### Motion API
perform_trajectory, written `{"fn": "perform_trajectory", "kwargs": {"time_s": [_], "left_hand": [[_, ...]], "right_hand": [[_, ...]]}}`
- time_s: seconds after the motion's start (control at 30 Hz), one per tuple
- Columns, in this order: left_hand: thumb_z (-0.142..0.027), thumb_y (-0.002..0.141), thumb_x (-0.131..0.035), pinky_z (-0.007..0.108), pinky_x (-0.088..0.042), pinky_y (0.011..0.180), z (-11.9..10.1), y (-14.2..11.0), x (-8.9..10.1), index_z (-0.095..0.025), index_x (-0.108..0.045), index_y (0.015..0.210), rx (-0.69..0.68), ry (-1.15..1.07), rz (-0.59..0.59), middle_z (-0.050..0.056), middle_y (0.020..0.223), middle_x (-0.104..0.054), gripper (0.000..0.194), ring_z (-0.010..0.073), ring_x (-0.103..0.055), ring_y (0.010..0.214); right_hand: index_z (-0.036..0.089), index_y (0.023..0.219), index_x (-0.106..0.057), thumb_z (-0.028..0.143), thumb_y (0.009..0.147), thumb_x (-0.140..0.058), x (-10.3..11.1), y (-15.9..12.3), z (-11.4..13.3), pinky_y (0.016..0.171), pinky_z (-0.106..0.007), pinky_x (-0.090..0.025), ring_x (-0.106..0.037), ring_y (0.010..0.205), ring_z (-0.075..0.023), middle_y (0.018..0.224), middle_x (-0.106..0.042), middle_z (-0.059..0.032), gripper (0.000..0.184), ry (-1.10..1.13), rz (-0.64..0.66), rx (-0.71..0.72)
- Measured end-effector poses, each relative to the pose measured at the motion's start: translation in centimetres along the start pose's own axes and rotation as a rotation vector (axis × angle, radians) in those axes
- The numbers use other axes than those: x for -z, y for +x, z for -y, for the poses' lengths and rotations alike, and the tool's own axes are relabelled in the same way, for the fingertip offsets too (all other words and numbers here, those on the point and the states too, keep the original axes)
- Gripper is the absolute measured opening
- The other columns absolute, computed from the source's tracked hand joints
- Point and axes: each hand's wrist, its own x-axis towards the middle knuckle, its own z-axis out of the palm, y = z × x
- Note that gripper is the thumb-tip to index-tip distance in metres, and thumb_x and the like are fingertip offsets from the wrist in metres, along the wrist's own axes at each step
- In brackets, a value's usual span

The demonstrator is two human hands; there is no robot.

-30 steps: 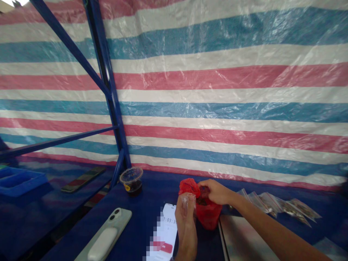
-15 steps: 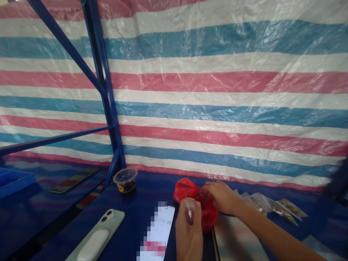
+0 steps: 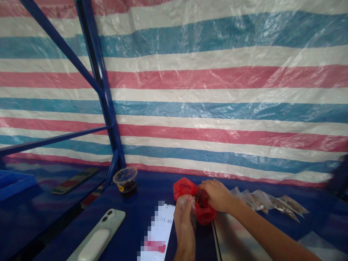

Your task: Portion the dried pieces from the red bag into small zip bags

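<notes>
Two-handed: pinching clear bag [image 3: 194, 214] between left fingers [image 3: 184, 201], clutching red bag [image 3: 206, 216] in curled right fingers [image 3: 208, 186], probably for steadiness

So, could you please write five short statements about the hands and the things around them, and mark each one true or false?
1. The right hand is at the red bag. True.
2. The left hand is on the round tub. False: the left hand is beside the red bag, with clear plastic at its thumb; the tub stands apart from both hands.
3. A white object lies on the pale phone. True.
4. The small clear packets lie left of the lit phone. False: they lie to its right, beyond the right hand.
5. The wall sheet is striped. True.
</notes>
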Motion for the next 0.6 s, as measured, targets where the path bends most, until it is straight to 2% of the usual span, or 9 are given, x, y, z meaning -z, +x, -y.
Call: {"fn": "perform_trajectory", "kwargs": {"time_s": [0.17, 0.37, 0.53, 0.6], "left_hand": [[-0.060, 0.065, -0.090, 0.028, -0.053, 0.066, 0.3, 0.7, 0.8, -0.015, -0.072, 0.084, 0.058, -0.055, 0.041, 0.002, 0.076, -0.070, 0.052, 0.0193, -0.065, 0.071], [-0.059, 0.072, -0.087, 0.025, -0.049, 0.061, 0.1, 0.0, 0.3, -0.017, -0.069, 0.084, 0.050, -0.050, 0.053, -0.003, 0.071, -0.063, 0.047, 0.0145, -0.059, 0.063], [-0.062, 0.076, -0.084, 0.026, -0.050, 0.065, -0.1, -0.3, 0.1, -0.018, -0.068, 0.086, 0.030, -0.016, 0.103, -0.001, 0.077, -0.066, 0.048, 0.0160, -0.062, 0.067], [-0.061, 0.081, -0.080, 0.027, -0.052, 0.070, -0.4, -0.5, 0.1, -0.018, -0.068, 0.090, -0.012, 0.042, 0.154, 0.000, 0.081, -0.067, 0.045, 0.0174, -0.064, 0.073]], "right_hand": [[0.025, 0.114, -0.079, 0.001, 0.070, -0.055, -0.2, -0.4, -0.4, 0.094, -0.028, -0.051, -0.075, 0.113, -0.0243, 0.118, -0.082, -0.0046, 0.056, 0.143, 0.003, 0.001], [0.022, 0.108, -0.082, -0.002, 0.064, -0.055, -0.5, -0.9, -1.0, 0.100, -0.044, -0.048, -0.072, 0.112, -0.0343, 0.112, -0.082, -0.0117, 0.056, 0.235, -0.041, -0.003], [0.021, 0.108, -0.081, 0.005, 0.070, -0.055, -1.1, -1.1, -1.8, 0.092, -0.035, -0.056, -0.076, 0.102, -0.0256, 0.110, -0.083, -0.0068, 0.049, 0.495, -0.036, 0.048], [0.019, 0.107, -0.079, 0.007, 0.072, -0.054, -1.1, -1.3, -1.9, 0.092, -0.037, -0.058, -0.075, 0.100, -0.0252, 0.109, -0.082, -0.0071, 0.045, 0.598, -0.057, 0.072]]}}
